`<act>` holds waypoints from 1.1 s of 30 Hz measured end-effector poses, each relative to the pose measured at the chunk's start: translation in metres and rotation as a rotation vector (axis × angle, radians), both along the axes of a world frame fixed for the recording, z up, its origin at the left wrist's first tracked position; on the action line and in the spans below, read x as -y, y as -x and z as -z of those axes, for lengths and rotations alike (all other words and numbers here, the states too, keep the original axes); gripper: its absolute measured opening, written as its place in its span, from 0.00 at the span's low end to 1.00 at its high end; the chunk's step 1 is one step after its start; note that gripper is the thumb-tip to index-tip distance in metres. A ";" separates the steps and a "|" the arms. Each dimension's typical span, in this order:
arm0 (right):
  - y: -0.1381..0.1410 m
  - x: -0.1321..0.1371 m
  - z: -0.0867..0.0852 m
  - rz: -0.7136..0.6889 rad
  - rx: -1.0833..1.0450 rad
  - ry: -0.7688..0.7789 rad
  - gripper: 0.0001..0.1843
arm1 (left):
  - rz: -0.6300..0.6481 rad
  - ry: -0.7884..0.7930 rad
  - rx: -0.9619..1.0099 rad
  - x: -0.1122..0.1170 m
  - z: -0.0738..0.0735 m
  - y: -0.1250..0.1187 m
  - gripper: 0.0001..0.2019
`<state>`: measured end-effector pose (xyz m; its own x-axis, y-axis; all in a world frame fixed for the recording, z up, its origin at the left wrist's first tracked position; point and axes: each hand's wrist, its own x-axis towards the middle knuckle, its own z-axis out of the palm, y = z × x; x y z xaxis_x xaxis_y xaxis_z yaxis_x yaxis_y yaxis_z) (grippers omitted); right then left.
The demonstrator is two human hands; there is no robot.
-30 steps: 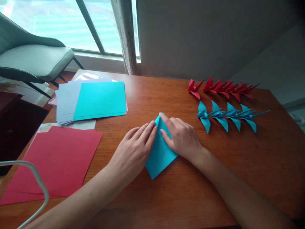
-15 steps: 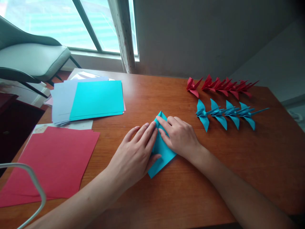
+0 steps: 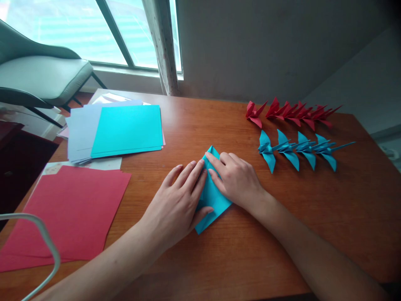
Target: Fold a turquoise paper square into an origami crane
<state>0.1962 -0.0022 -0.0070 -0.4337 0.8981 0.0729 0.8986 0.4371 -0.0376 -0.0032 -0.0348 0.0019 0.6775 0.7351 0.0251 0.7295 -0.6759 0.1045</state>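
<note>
A folded sheet of blue origami paper (image 3: 216, 198) lies flat on the table, one corner pointing away from me. My left hand (image 3: 180, 200) rests over its left edge, fingers stretched and lying flat, thumb on the lower part of the paper. On the upper right edge, my right hand (image 3: 236, 179) presses with index finger and thumb near the top corner, its other fingers curled in. The fingertips of both hands nearly meet there. Part of the paper's left side is hidden under my left hand.
Red paper cranes (image 3: 294, 113) and blue paper cranes (image 3: 297, 150) stand in two rows at the right. On the left lie blue sheets (image 3: 128, 129), pale sheets (image 3: 83, 129) and red sheets (image 3: 72, 213). A white cable (image 3: 46, 240) curves in at the lower left.
My left thumb has shifted very slightly right on the blue paper. Both hands otherwise keep the same place, and the paper stays put.
</note>
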 end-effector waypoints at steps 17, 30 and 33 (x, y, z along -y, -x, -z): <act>0.000 0.000 -0.001 -0.018 -0.002 -0.006 0.24 | 0.003 0.066 0.021 -0.005 -0.002 0.002 0.37; -0.002 -0.002 0.000 -0.103 -0.046 -0.010 0.23 | -0.012 0.075 0.041 -0.005 -0.003 0.001 0.36; -0.003 -0.003 0.000 -0.145 -0.064 0.007 0.23 | -0.011 0.064 0.053 -0.005 -0.001 0.002 0.36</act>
